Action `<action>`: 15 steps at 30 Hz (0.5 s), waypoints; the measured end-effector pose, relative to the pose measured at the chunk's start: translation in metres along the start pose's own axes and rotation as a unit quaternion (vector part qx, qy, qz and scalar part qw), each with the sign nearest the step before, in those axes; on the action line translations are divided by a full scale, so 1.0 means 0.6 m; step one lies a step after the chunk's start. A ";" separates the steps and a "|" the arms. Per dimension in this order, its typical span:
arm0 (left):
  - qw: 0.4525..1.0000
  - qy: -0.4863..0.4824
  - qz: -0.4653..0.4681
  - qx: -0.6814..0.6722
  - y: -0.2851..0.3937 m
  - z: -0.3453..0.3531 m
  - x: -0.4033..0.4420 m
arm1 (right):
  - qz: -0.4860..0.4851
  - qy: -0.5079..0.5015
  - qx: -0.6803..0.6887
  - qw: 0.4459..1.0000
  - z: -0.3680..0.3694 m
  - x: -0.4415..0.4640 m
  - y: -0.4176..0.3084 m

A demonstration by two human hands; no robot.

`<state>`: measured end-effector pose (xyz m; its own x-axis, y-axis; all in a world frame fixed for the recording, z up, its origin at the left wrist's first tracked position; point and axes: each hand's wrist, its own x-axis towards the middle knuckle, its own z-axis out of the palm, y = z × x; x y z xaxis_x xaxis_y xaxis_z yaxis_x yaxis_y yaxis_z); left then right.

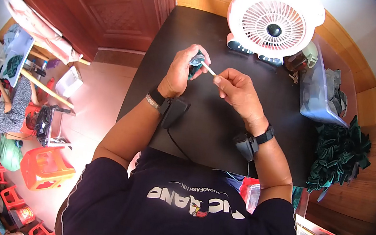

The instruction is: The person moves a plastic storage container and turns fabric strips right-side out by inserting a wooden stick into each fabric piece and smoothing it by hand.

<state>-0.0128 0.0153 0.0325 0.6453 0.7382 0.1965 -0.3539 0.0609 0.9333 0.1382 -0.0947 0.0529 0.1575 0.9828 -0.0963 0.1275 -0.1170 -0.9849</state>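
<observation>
My left hand (pixel 180 71) is closed around a small piece of dark green cloth (pixel 192 70), with a paler, shiny part at its top. Between the thumb and fingers of my right hand (pixel 241 92) is a thin white stick (pixel 209 68). The stick's far end meets the cloth at my left fingers; whether it goes inside the cloth, I cannot tell. Both hands are above the black table (pixel 209 135), and each wrist wears a strap with a dark device.
A white fan (pixel 273 29) stands at the table's back. To its right are a jar (pixel 296 61) and a clear plastic bin (pixel 313 94) holding grey cloth. A dark green cloth bundle (pixel 339 155) hangs at the right edge. Leftward are a red stool (pixel 46 168) and seated people.
</observation>
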 end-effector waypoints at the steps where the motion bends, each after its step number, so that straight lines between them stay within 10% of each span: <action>1: 1.000 0.007 0.000 0.010 0.000 -0.002 0.001 | -0.029 0.028 -0.033 0.999 0.007 0.004 0.007; 10: 0.996 0.037 0.051 0.070 0.005 -0.009 0.000 | -0.206 0.201 -0.167 0.943 0.055 -0.006 0.017; 15: 0.993 0.046 0.086 0.074 0.001 0.001 -0.004 | 0.022 0.006 0.132 0.991 0.053 -0.012 0.005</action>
<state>-0.0142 0.0132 0.0329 0.5177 0.7874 0.3345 -0.3452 -0.1655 0.9238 0.1065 -0.0975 0.0463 0.1683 0.9759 -0.1390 -0.1392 -0.1160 -0.9834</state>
